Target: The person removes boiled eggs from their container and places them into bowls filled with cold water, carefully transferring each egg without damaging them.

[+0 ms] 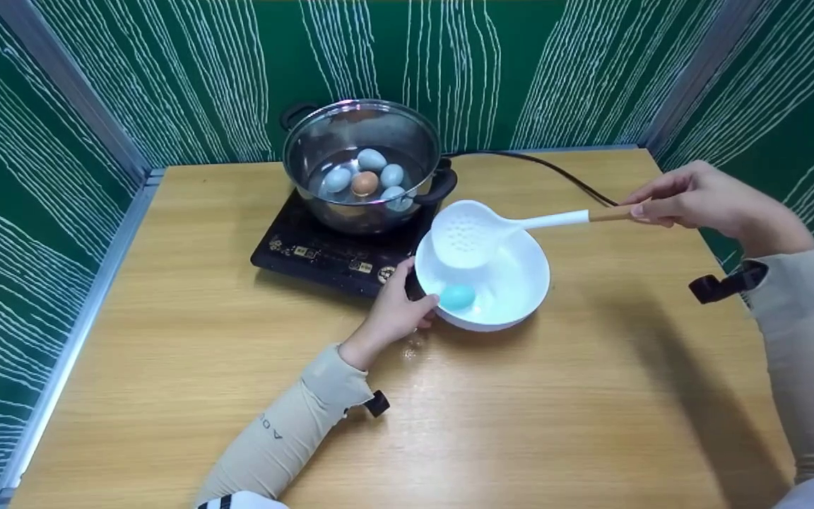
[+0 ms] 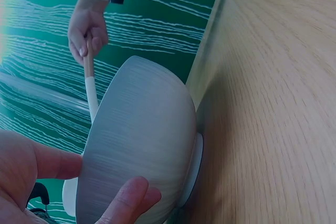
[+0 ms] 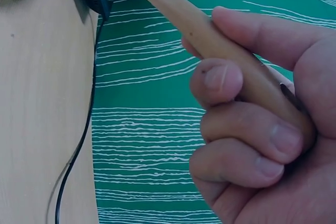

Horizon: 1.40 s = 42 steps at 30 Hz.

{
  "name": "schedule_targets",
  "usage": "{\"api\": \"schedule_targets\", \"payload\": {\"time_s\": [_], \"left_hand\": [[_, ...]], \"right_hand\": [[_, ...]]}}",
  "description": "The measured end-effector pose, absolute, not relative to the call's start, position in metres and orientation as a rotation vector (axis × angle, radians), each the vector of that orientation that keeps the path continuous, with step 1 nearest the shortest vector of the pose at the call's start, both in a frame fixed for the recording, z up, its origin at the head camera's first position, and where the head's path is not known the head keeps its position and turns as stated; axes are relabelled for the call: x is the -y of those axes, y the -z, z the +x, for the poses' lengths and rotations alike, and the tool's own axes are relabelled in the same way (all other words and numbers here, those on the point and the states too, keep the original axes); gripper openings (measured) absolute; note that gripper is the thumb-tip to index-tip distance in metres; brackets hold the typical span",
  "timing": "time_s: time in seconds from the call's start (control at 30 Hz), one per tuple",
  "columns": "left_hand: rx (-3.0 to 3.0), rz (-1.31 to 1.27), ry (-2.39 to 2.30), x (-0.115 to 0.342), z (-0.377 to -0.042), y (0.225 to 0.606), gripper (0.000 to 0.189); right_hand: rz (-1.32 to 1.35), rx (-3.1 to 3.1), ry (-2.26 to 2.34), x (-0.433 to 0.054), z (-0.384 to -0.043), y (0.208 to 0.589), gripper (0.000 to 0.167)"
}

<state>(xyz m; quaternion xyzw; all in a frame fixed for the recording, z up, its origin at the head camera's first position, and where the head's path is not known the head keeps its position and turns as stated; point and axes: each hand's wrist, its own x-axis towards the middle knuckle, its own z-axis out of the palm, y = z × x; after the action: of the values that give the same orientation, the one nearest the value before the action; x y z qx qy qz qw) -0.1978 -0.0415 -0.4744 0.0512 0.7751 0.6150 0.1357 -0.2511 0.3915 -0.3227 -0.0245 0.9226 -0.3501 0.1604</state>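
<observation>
My right hand (image 1: 704, 201) grips the wooden handle (image 3: 210, 40) of a white slotted spoon (image 1: 467, 233), fingers curled round it. The spoon's perforated head hangs over the far left part of a white bowl (image 1: 531, 283), with no egg in it. Inside the bowl, near its left front wall, lies a blue-green egg (image 1: 457, 297). My left hand (image 1: 398, 307) holds the bowl's left side, thumb at the rim beside the egg. From the left wrist, the fingers (image 2: 131, 195) show against the bowl's outer wall.
Behind the bowl, a steel pot (image 1: 361, 212) with black handles stands on a black induction cooker (image 1: 322, 258). Several pale blue eggs (image 1: 372, 160) and one brown egg (image 1: 364, 184) lie in its water. A black cable (image 1: 555, 168) runs along the table's back right.
</observation>
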Motion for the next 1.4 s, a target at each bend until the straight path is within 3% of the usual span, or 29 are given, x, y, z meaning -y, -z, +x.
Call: {"api": "schedule_targets", "payload": {"time_s": [0.67, 1.07, 1.4], "left_hand": [[-2.276, 0.129, -1.741, 0.041, -0.200, 0.474, 0.081], [-2.257, 0.147, -1.786, 0.040, -0.202, 0.477, 0.080], [-2.267, 0.128, -1.758, 0.040, -0.200, 0.476, 0.081]], "right_hand": [[0.147, -2.563, 1.302, -0.407, -0.251, 0.299, 0.015], [0.293, -2.515, 1.645, -0.389, -0.257, 0.285, 0.018], [0.250, -2.526, 1.685, -0.361, -0.268, 0.271, 0.025]]}}
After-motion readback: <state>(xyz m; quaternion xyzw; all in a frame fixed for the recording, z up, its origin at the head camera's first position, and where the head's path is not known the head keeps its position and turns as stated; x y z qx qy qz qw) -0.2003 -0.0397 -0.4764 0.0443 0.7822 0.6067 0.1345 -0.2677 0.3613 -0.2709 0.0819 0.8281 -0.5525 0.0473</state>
